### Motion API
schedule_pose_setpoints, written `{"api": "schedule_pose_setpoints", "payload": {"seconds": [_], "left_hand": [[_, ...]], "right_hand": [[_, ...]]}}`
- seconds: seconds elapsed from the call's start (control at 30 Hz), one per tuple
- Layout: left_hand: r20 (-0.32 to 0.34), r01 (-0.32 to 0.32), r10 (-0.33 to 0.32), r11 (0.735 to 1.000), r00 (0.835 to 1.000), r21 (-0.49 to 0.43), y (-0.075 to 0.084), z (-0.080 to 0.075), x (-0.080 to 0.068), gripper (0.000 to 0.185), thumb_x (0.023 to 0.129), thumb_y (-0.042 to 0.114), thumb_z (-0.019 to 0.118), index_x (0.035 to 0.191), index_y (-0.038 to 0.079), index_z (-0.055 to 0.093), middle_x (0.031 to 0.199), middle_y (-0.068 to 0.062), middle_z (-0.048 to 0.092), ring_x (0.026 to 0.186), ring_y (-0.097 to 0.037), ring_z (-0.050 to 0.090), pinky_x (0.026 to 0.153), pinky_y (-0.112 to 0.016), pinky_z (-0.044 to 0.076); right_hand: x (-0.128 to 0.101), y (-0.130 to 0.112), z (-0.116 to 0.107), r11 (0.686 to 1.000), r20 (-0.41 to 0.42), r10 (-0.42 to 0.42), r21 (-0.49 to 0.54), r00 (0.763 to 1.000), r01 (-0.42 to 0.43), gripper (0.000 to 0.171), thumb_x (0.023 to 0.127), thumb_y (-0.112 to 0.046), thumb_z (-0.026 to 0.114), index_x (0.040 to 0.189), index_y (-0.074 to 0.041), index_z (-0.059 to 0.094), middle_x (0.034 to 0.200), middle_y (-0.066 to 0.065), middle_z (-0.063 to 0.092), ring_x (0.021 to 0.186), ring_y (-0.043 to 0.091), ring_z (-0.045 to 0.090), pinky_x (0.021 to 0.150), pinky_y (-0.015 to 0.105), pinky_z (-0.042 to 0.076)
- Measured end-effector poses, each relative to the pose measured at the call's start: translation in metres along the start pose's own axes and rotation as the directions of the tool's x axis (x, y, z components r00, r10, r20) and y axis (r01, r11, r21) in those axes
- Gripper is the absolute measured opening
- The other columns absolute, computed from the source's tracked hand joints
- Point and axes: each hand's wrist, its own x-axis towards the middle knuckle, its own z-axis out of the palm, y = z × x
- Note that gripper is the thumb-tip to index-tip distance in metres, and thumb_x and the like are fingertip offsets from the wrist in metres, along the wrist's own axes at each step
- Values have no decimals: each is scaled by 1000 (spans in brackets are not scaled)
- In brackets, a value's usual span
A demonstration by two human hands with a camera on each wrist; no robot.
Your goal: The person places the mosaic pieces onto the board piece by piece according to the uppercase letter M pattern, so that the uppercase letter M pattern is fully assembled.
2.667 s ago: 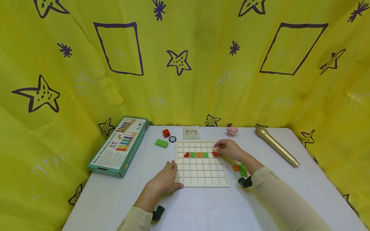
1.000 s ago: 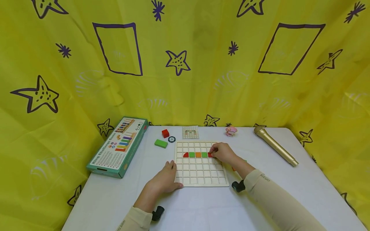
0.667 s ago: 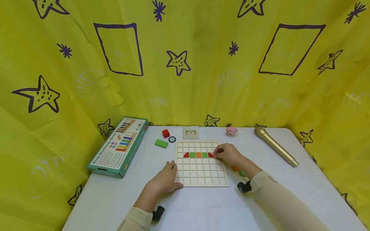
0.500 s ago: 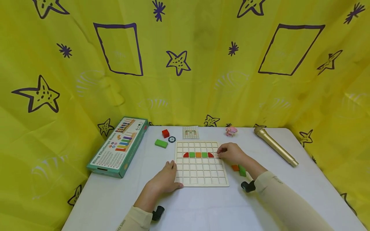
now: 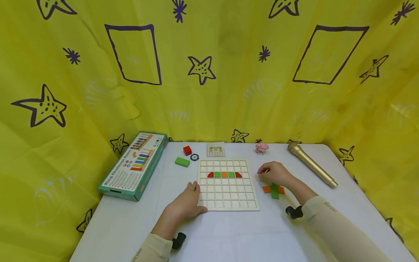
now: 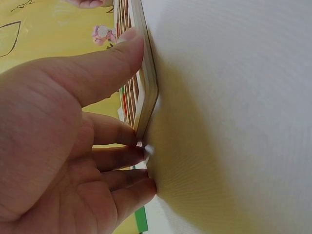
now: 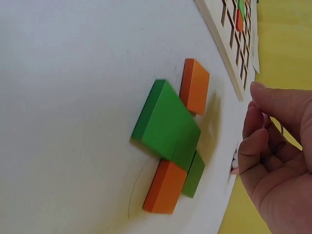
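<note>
My left hand (image 5: 187, 202) rests at the near left corner of the wooden grid board (image 5: 229, 194). In the left wrist view its straight thumb (image 6: 109, 68) touches the board's edge, with the other fingertips down beside the corner. Across one row of the board lie a red quarter-round tile (image 5: 210, 175), green and orange square tiles, and another red quarter-round tile (image 5: 238, 175). My right hand (image 5: 275, 173) hovers right of the board, loosely bent and holding nothing. Just in front of it lies a small cluster of green pieces (image 7: 168, 124) and orange pieces (image 7: 195, 87).
A pattern card (image 5: 215, 149) lies behind the board. A red cube (image 5: 187, 150), a green block (image 5: 182, 162) and a round chip (image 5: 194, 157) sit left of the card. Further out are a game box (image 5: 134, 167), a pink figurine (image 5: 262, 148) and a gold microphone (image 5: 312, 165).
My right hand brought a red quarter-round tile to the right end of the row and let go. It then moved right, off the board, towards the loose pieces. The left hand stayed.
</note>
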Motion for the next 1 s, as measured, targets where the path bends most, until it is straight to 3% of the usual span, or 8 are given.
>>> {"api": "schedule_pose_setpoints", "payload": {"seconds": [0.63, 1.0], "left_hand": [[0, -9, 9, 1000, 1000, 11, -1, 0, 0, 93, 85, 38, 81, 148, -14, 36, 158, -26, 30, 148, -42, 25, 115, -47, 34], [0, -11, 11, 1000, 1000, -2, 0, -1, -1, 93, 85, 37, 81, 148, -14, 36, 158, -27, 30, 148, -42, 25, 115, -48, 33]], "right_hand": [[-25, 28, -12, 997, 8, 76, 8, 997, -76, 11, 91, -15, 74, 98, -6, 76, 93, 2, 68, 80, 20, 56, 67, 32, 48], [-36, 39, -18, 999, 26, 34, 33, 999, -35, 18, 88, -13, 75, 102, -2, 74, 95, 6, 68, 82, 20, 58, 69, 32, 48]]}}
